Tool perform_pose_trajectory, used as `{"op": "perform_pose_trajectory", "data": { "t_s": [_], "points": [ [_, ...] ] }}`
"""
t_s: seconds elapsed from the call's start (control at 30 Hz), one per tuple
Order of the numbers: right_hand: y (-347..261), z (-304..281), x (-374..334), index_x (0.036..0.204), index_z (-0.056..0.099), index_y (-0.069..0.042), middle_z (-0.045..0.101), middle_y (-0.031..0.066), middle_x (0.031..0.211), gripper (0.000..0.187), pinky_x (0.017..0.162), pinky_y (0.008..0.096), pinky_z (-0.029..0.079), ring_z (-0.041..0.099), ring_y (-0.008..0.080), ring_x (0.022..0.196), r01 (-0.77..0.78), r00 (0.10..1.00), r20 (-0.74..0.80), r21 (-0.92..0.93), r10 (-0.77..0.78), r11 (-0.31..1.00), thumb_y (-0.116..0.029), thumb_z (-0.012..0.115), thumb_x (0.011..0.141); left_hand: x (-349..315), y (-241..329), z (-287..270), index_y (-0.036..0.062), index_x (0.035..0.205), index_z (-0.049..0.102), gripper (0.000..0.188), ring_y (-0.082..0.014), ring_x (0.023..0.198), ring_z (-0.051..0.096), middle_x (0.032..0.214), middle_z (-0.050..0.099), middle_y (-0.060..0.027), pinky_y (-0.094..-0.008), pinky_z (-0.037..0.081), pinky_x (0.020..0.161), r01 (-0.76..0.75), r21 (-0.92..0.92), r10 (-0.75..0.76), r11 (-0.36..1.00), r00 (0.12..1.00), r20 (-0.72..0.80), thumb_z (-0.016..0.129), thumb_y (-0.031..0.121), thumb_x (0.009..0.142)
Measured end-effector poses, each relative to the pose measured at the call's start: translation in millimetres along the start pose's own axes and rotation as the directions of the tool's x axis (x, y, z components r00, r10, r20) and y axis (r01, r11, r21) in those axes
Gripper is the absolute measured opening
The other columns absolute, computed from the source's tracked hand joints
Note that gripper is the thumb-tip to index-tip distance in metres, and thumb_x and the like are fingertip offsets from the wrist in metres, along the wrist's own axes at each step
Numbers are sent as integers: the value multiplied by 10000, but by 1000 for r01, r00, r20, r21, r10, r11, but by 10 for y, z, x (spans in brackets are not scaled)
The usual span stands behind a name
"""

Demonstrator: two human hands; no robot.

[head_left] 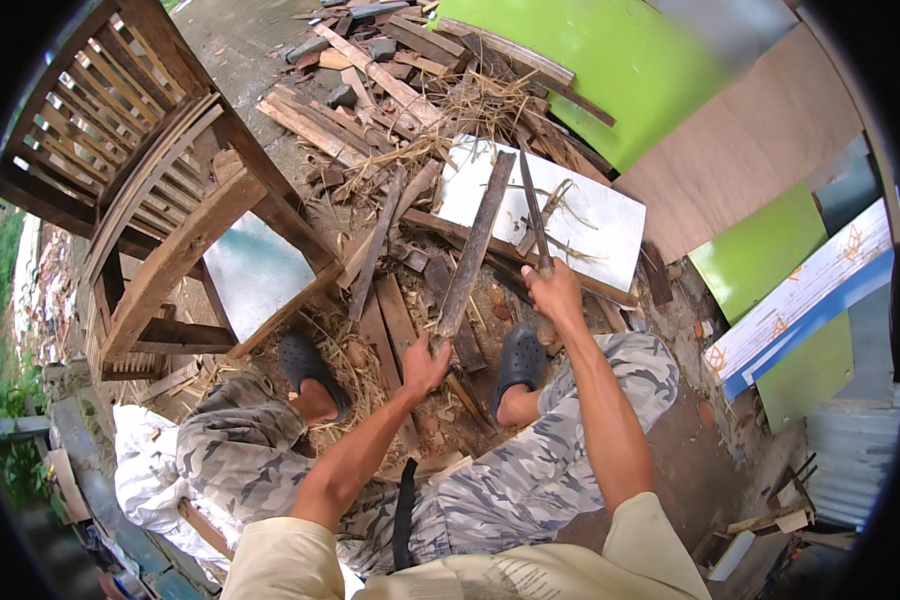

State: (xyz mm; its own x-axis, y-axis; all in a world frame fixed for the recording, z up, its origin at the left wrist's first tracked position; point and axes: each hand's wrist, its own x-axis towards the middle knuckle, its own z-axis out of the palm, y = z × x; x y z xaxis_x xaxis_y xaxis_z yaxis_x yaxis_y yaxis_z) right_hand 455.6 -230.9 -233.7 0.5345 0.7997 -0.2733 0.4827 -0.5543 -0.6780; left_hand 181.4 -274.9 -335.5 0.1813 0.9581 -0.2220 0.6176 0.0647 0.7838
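Observation:
My left hand [427, 366] is closed around the lower end of a long dark wooden slat [478, 240], which slants up and away over the scrap pile. A long, narrow-bladed knife [533, 205], probably a machete, is gripped by its handle in my right hand [554, 291]. Its blade points away from me, beside the slat, a small gap between them. Behind both lies a white board [595, 225] with shavings and splinters on it. Loose wooden strips [378, 245] are scattered on the ground below and left of the slat, between my dark clogs.
Wooden chair frames [160, 200] stand stacked close on the left. Farther off is a heap of broken wood [370, 85] with straw-like shavings. Green panels [610, 80], a brown plywood sheet [740, 150] and corrugated metal [850, 450] line the right side.

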Motion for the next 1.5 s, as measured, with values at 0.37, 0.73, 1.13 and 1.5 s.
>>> {"op": "perform_pose_trajectory", "data": {
  "t_s": [0.37, 0.73, 1.13, 1.5],
  "points": [
    [-763, 379, -6, 1103, 573, -7, 673, 120, 1025, 347, 692, 346, 638, 699, 205, 861, -27, 990, -82, 702, 118, 712, -183, 798, 907, -595, -22, -439, -33, 1048, 562, 427, -468, 651, 606, 686, 589, -241, -517, 477, 616, -279, 42, 281, 959, 958, -62, 673, 338, 870],
    [-988, 581, -200, 1056, 573, -10, 660, 76, 971, 347, 683, 326, 590, 676, 175, 807, 113, 992, -40, 710, -120, 695, -92, 833, 840, -407, -101, -953, -6, 1222, 557, 536, -374, 1004, 651, 1132, 634, -230, -444, 515, 861, -358, 37, 359, 933, 929, -90, 648, 453, 962],
    [-1140, 854, -700, 1037, 614, -18, 723, 60, 944, 297, 803, 314, 553, 688, 148, 877, 267, 892, 153, 583, -426, 767, -80, 824, 836, 446, 1632, -2023, -10, 1290, 596, 448, -333, 957, 748, 1029, 742, -227, -431, 585, 778, -362, -104, 331, 927, 915, -232, 720, 255, 951],
    [-1237, 675, -713, 1067, 609, 9, 765, 94, 971, 245, 787, 313, 574, 733, 171, 876, 341, 895, 132, 413, -425, 845, -68, 765, 894, 326, 1282, -2296, -35, 1058, 642, 180, -338, 806, 763, 875, 736, -229, -396, 579, 676, -421, 194, 461, 886, 847, -267, 688, 97, 944]
  ]
}}
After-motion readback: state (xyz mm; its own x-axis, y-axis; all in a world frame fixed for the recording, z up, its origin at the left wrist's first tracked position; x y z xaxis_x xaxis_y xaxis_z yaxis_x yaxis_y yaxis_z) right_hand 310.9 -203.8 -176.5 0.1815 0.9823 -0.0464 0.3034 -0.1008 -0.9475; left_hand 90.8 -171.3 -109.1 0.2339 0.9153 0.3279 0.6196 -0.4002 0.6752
